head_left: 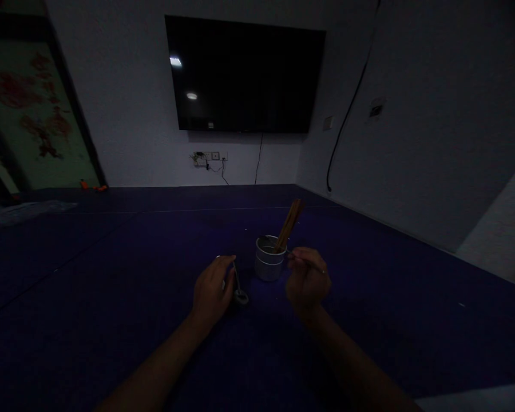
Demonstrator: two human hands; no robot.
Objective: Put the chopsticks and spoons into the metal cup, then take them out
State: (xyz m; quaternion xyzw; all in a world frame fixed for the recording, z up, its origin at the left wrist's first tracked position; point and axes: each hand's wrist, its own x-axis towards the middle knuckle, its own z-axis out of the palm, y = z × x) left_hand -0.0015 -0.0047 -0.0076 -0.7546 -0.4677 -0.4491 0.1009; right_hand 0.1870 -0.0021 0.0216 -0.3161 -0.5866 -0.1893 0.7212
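A metal cylindrical holder (268, 268) stands upright on the dark blue surface, between my two hands. A bundle of wooden chopsticks (290, 224) leans out of it to the right. My right hand (308, 277) is closed in a pinch beside the holder, around the thin handle of a metal spoon (288, 252); its far end reaches over the holder's mouth and is dim. To the left of the holder, my left hand (213, 286) has its fingers around the upper handle of another metal spoon (241, 296), its rounded end down near the surface. A pale bit shows behind these fingers, too dark to name.
The blue surface (154, 246) stretches to the walls. A television (246, 74) hangs on the far wall above sockets (210, 156) and cables. Clear plastic sheeting (21, 213) and small orange items (92, 186) lie at the far left. A black cable (347, 120) hangs at the right.
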